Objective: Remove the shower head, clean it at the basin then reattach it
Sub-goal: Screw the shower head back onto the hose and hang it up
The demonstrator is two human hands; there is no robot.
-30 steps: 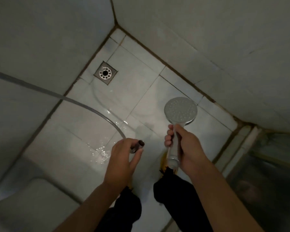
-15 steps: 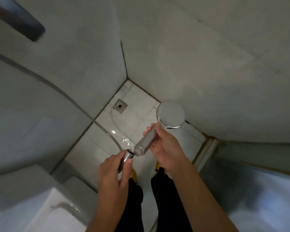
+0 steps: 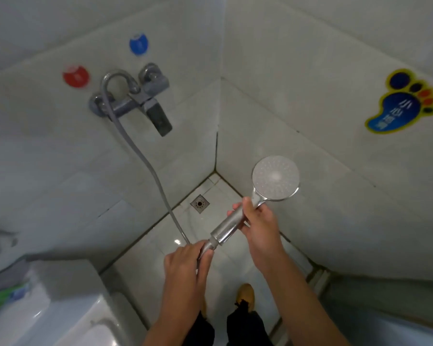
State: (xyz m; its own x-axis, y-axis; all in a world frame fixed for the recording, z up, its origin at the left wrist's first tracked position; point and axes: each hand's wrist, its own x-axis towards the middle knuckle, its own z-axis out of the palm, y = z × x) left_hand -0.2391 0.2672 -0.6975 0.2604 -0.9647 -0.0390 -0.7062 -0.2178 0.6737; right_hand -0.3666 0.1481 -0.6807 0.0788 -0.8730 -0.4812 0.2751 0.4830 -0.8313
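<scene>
The chrome shower head faces up at me, its handle slanting down to the left. My right hand grips the handle just below the round face. My left hand pinches the hose end nut, which touches the bottom of the handle. The grey hose runs from that nut up the wall to the mixer tap.
A floor drain sits in the corner of the wet tiled floor. The white basin is at the lower left. Red and blue wall stickers sit above the tap, a foot-shaped sticker on the right wall.
The view has tilted up from the floor to the wall and tap. The hose end and the handle, apart a second ago, have come together.
</scene>
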